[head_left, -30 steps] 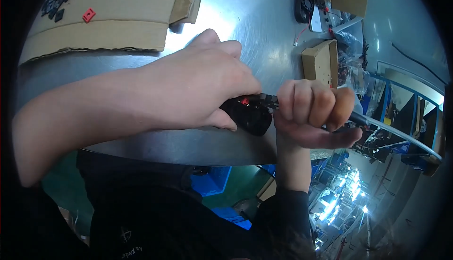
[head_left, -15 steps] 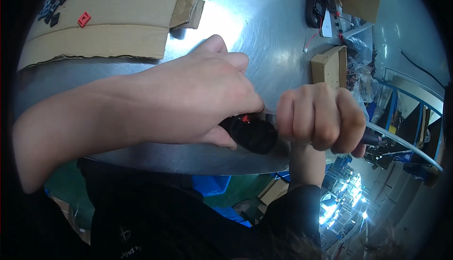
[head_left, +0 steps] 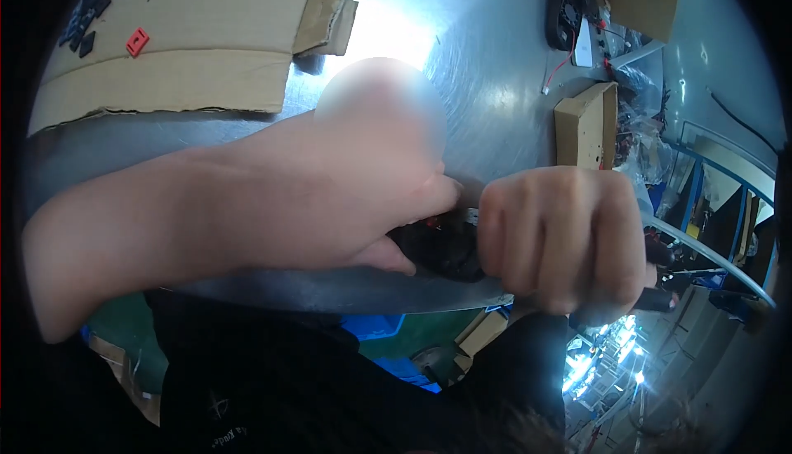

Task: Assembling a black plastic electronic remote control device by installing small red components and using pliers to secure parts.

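Observation:
A black rounded part [head_left: 441, 249] with a bit of red on its upper edge sits in my left hand [head_left: 384, 157]. The thumb is below it and the fingers above; the upper part of that hand is blurred. Just right of it, my right hand [head_left: 565, 239] is closed in a fist around a dark-handled hand tool [head_left: 657, 299]. Two dark handle ends stick out on the fist's right side, like those of pliers. The fist hides the tool's head, so I cannot tell whether it touches the black part.
Flattened cardboard [head_left: 190, 75] lies at the far left of the metal table [head_left: 487, 66], bearing a red square piece [head_left: 138, 42] and several black pieces [head_left: 89, 9]. At the right stand a small cardboard box [head_left: 582, 132] and a black fan [head_left: 565, 15]. A blue bin [head_left: 373, 325] is below the table edge.
My right fist has come slightly nearer and lower, and a second handle end now shows beside it. My left hand still holds the black part, which sits a little lower.

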Demonstrator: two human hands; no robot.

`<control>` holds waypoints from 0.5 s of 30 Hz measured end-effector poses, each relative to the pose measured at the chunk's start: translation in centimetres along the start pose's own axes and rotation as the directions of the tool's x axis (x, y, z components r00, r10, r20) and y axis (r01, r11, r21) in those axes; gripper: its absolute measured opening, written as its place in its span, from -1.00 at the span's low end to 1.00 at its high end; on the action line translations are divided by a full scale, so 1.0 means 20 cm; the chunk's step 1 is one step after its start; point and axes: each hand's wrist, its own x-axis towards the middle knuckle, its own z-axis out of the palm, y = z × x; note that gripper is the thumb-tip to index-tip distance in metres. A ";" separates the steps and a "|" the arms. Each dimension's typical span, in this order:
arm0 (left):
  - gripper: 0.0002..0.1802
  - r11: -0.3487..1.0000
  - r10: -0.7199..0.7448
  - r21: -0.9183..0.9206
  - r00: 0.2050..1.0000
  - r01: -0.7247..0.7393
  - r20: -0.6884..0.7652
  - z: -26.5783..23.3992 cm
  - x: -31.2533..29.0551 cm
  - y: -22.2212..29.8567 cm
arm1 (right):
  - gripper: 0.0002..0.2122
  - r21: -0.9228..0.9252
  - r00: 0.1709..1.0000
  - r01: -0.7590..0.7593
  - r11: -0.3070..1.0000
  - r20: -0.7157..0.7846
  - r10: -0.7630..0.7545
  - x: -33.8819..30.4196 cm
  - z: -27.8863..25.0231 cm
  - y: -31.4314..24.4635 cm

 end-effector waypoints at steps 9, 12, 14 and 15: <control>-0.61 0.999 0.007 0.038 0.982 0.000 -0.187 0.06 -0.01 0.02 | -0.45 -0.828 0.795 -0.118 0.548 -0.409 -0.448 -0.03 0.36 -0.08; -0.50 0.992 0.050 0.121 0.969 -0.021 -0.243 0.08 -0.02 0.01 | -0.38 -0.875 0.652 -0.028 0.483 -0.383 -0.655 -0.06 0.40 0.08; -0.43 0.990 0.056 0.142 0.965 -0.020 -0.255 0.08 -0.02 0.00 | -0.33 -0.873 0.591 -0.016 0.487 -0.401 -0.700 -0.10 0.39 0.15; -0.42 0.990 0.052 0.138 0.967 -0.018 -0.247 0.08 -0.02 0.00 | -0.33 -0.873 0.588 -0.007 0.488 -0.398 -0.704 -0.11 0.39 0.17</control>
